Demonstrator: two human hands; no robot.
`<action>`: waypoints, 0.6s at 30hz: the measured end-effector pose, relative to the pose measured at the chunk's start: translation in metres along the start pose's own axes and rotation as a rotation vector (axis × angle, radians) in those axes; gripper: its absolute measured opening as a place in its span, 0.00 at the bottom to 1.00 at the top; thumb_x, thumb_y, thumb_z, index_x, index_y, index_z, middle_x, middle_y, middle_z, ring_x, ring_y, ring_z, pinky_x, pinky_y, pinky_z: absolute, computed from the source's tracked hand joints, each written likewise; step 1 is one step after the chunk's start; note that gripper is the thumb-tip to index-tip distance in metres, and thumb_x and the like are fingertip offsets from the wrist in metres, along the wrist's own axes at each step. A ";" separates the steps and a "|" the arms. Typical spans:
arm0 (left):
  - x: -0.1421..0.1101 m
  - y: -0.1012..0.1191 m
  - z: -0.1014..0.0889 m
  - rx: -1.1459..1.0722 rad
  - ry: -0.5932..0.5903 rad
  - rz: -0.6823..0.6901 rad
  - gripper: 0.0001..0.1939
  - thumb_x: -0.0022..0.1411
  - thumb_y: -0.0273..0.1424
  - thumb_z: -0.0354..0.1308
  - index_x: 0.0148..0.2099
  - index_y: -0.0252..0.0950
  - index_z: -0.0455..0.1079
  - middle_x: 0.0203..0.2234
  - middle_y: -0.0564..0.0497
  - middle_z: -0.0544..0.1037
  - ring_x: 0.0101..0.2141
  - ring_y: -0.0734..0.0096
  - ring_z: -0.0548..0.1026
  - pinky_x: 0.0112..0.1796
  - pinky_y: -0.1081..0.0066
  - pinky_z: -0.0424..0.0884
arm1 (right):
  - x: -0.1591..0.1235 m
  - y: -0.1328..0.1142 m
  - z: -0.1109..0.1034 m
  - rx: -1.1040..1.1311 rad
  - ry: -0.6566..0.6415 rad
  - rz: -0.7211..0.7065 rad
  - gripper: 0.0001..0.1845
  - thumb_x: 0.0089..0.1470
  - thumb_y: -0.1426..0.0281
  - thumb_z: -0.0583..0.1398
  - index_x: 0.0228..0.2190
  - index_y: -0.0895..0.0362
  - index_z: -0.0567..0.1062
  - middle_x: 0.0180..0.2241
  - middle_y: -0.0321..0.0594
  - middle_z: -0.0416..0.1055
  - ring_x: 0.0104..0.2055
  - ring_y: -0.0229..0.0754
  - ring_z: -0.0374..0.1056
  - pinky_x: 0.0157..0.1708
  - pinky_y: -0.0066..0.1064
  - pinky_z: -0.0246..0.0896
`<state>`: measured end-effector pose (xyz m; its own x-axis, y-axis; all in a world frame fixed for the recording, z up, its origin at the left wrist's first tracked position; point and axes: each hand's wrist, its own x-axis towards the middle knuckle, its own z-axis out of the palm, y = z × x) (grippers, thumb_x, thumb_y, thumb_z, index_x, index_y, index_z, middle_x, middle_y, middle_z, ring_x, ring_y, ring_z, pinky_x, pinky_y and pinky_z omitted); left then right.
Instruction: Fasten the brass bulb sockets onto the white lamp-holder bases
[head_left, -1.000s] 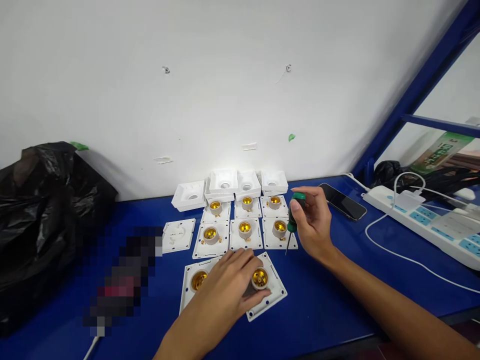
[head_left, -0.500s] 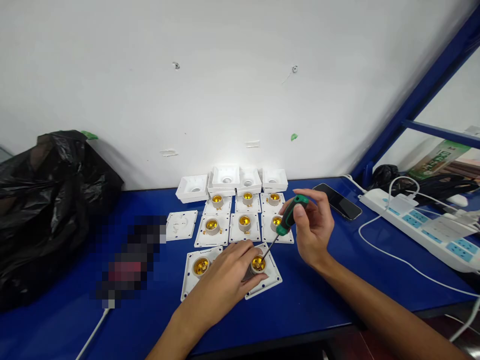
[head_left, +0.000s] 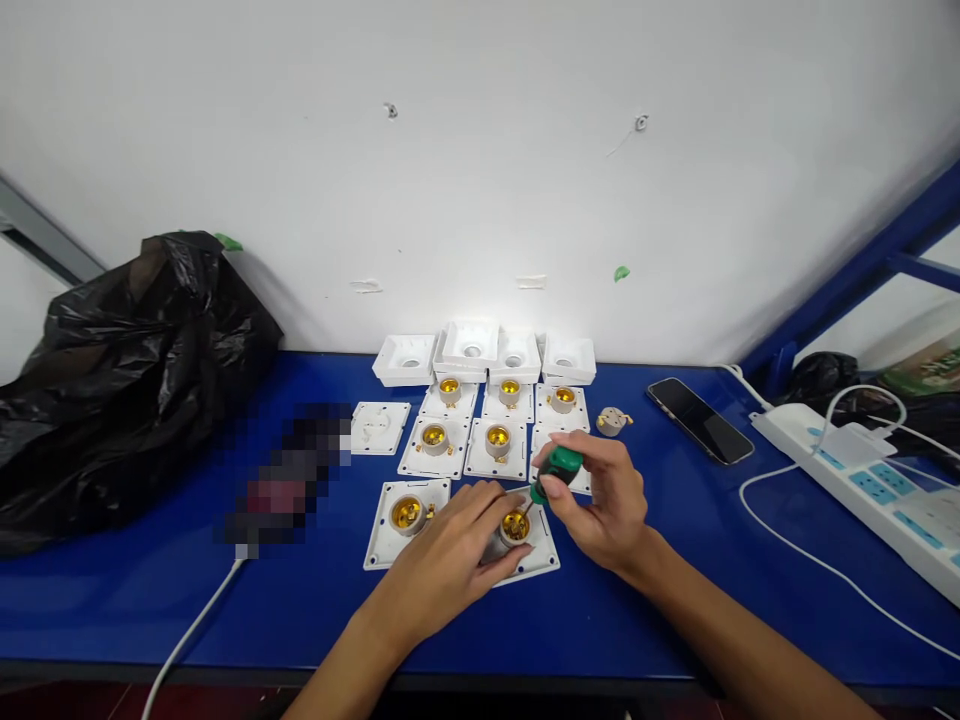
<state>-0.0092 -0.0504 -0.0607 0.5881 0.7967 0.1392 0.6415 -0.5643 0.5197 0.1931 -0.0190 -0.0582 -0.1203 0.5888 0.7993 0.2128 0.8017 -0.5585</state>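
In the head view, the left hand (head_left: 457,535) lies over the near part of the blue tabletop (head_left: 592,630), its grip narrowed around a lamp socket (head_left: 515,527), thumb on one side and fingers on the other. That socket sits on a square white plate (head_left: 544,563), brass-coloured inside and open side up. The right hand (head_left: 611,500) has its grip closed on a green-and-black screwdriver (head_left: 555,475), tilted so that its shaft runs down into the socket's opening. Just left of the left hand, a second socket (head_left: 407,515) stands on its own plate (head_left: 381,552). Beyond the hands are two rows of similar plates with sockets, one plate partly hidden by the right hand. White square covers (head_left: 409,362) lie behind them along the wall. A loose socket (head_left: 611,424) lies beyond the right hand, near a smartphone (head_left: 700,420).
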 end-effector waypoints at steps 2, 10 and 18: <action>-0.001 0.001 0.001 0.001 -0.016 0.000 0.19 0.70 0.36 0.58 0.60 0.41 0.65 0.50 0.48 0.75 0.51 0.60 0.74 0.52 0.58 0.75 | -0.001 0.000 0.000 0.007 -0.001 -0.020 0.29 0.57 0.76 0.64 0.58 0.50 0.67 0.33 0.39 0.76 0.32 0.43 0.75 0.30 0.36 0.74; -0.005 0.001 0.005 0.069 -0.020 0.029 0.23 0.74 0.37 0.52 0.66 0.38 0.58 0.52 0.44 0.74 0.51 0.55 0.74 0.53 0.52 0.76 | -0.013 0.001 -0.014 -0.136 -0.046 0.045 0.34 0.54 0.72 0.68 0.60 0.48 0.68 0.37 0.43 0.78 0.33 0.47 0.78 0.29 0.40 0.77; -0.009 -0.001 0.005 -0.001 0.088 0.021 0.27 0.71 0.28 0.55 0.69 0.39 0.54 0.52 0.45 0.75 0.52 0.59 0.75 0.52 0.55 0.78 | 0.011 -0.001 -0.006 -0.113 0.256 -0.053 0.23 0.60 0.72 0.63 0.56 0.55 0.72 0.32 0.38 0.73 0.26 0.40 0.74 0.21 0.32 0.71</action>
<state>-0.0129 -0.0580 -0.0668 0.5563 0.8004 0.2236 0.6289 -0.5813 0.5163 0.1974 -0.0136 -0.0477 0.1116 0.4898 0.8647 0.3209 0.8057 -0.4978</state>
